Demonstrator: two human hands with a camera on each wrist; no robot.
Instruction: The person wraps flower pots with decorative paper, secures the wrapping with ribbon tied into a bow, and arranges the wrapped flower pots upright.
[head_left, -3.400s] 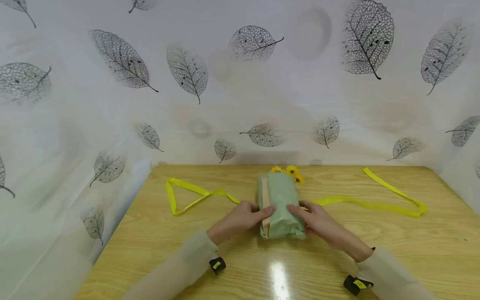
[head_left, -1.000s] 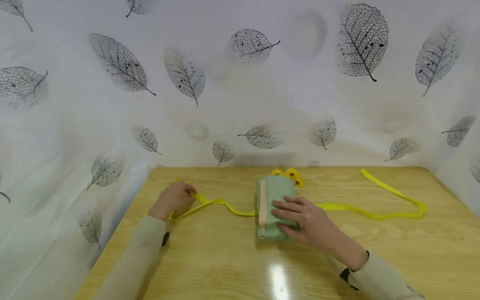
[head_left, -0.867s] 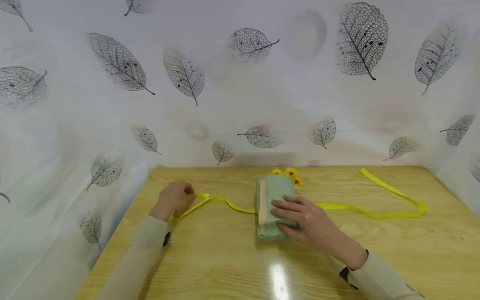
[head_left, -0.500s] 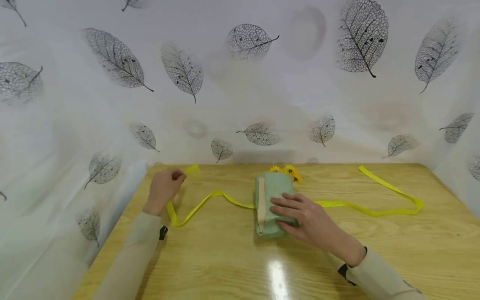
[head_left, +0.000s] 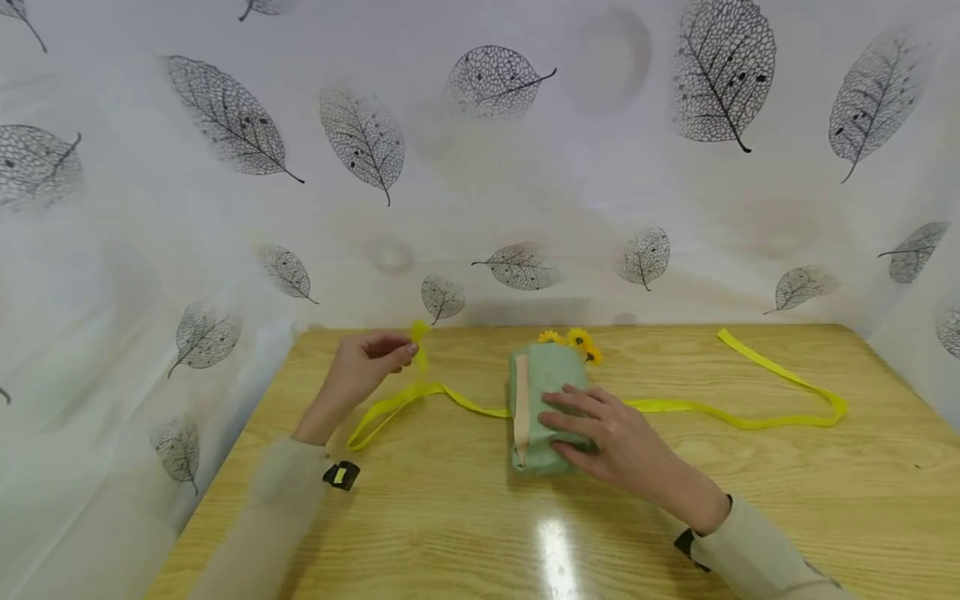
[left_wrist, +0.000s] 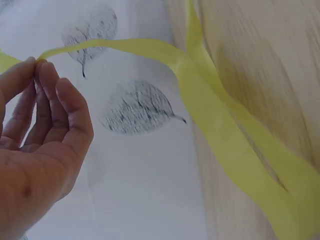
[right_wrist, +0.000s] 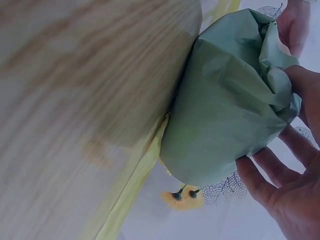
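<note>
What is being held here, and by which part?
The left hand pinches the yellow ribbon near its left end; the right hand rests on the green package.

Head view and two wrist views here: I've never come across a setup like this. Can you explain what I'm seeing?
There is no machine, just a person's bare hands. The wide picture comes from a camera worn on the head, looking forward and down; the other two come from cameras on each wrist, close to that hand's work.

On the wooden table lies a green-wrapped package, with yellow flowers showing at its far end. A yellow ribbon extends from both sides, seemingly passing underneath. The left hand pinches the ribbon; the right hand rests on the package, fingers spread.
</note>
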